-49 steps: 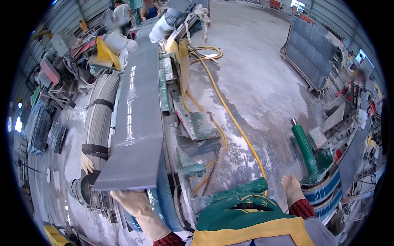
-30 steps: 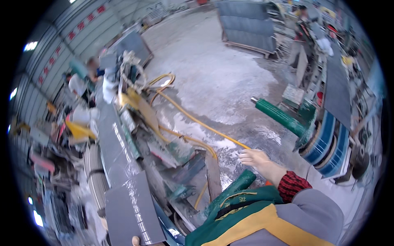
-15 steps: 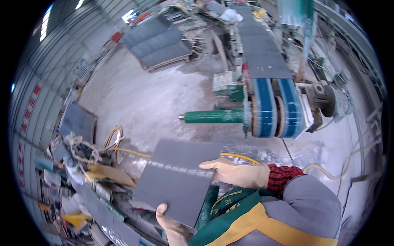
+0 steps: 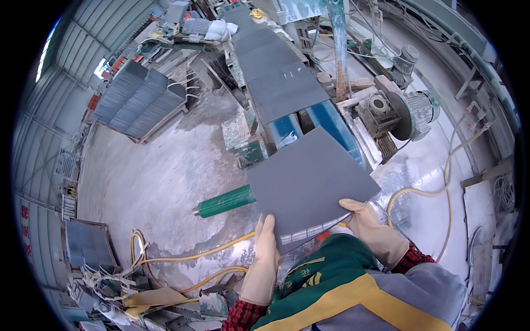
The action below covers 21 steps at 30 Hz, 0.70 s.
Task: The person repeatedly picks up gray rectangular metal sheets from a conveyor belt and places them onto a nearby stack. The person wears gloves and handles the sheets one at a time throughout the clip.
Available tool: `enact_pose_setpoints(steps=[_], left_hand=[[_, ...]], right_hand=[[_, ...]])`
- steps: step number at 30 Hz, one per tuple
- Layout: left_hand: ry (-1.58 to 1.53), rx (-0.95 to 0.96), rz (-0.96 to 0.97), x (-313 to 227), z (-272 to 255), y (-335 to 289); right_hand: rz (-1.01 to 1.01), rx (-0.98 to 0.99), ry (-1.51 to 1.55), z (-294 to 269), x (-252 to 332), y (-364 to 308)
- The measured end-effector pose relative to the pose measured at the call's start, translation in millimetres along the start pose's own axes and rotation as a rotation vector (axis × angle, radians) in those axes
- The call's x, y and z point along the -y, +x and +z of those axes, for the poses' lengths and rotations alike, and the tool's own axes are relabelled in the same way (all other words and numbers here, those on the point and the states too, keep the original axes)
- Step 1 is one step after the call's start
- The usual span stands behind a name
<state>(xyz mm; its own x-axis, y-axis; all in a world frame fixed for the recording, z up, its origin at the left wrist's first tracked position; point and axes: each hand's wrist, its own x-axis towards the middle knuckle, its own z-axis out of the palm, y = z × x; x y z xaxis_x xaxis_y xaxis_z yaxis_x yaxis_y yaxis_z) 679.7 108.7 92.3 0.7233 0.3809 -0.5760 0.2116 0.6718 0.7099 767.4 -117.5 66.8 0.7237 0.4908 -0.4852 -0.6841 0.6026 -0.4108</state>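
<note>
A flat, dark grey tile (image 4: 314,185) is held out in front of me, its face turned up and a strip of light shining along its near edge. My left hand (image 4: 264,254), in a cream glove, grips the near left corner with the thumb on top. At the near right side my right hand (image 4: 375,229), gloved alike, pinches the edge, thumb over the face; the fingers beneath are hidden. The tile's far corner overlaps the end of a conveyor with blue belts (image 4: 331,124); whether it touches them I cannot tell. More grey tiles (image 4: 281,69) lie in a row along the conveyor.
A green roller (image 4: 225,202) juts left from the conveyor's end. An electric motor (image 4: 411,113) sits at its right. Yellow hoses (image 4: 193,257) cross the wet floor. Stacked grey slabs (image 4: 138,102) stand at the far left, scrap pieces (image 4: 154,298) at the near left.
My view and body have turned right, toward the conveyor. The tile has moved from the near left to the conveyor's end, still in both hands.
</note>
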Motion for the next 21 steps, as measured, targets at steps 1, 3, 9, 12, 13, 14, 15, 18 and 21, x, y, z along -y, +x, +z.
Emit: enact_pose_setpoints(steps=[1,3,9,12,13,14,15,18,21], left_hand=[[0.043,0.037,0.019,2.0,7.0,15.0],[0.075,0.114,0.040,4.0,17.3,43.8],[0.071,0.123,-0.037,6.0,44.6,91.4],[0.095,0.104,-0.053,10.8,41.6,104.8],[0.103,0.095,-0.055,9.9,43.6,107.1],[0.110,0.085,-0.057,8.8,45.2,109.5],[0.122,0.089,-0.056,7.3,46.5,114.4],[0.150,0.079,-0.063,-4.5,52.5,132.9],[0.150,0.119,-0.073,-12.6,50.5,147.0]], right_hand=[[-0.024,-0.003,-0.011,-2.7,6.7,3.3],[-0.076,-0.004,-0.031,-0.2,23.5,9.4],[-0.098,-0.075,0.023,-30.6,34.1,48.4],[-0.226,-0.068,-0.233,-67.9,18.1,76.2],[-0.248,-0.072,-0.272,-67.0,18.3,79.6],[-0.237,-0.081,-0.241,-65.7,19.0,83.1],[-0.249,-0.095,-0.240,-63.6,19.5,86.7],[-0.316,-0.130,-0.262,-32.8,31.8,92.3],[-0.314,-0.153,-0.118,-33.8,30.6,116.4]])
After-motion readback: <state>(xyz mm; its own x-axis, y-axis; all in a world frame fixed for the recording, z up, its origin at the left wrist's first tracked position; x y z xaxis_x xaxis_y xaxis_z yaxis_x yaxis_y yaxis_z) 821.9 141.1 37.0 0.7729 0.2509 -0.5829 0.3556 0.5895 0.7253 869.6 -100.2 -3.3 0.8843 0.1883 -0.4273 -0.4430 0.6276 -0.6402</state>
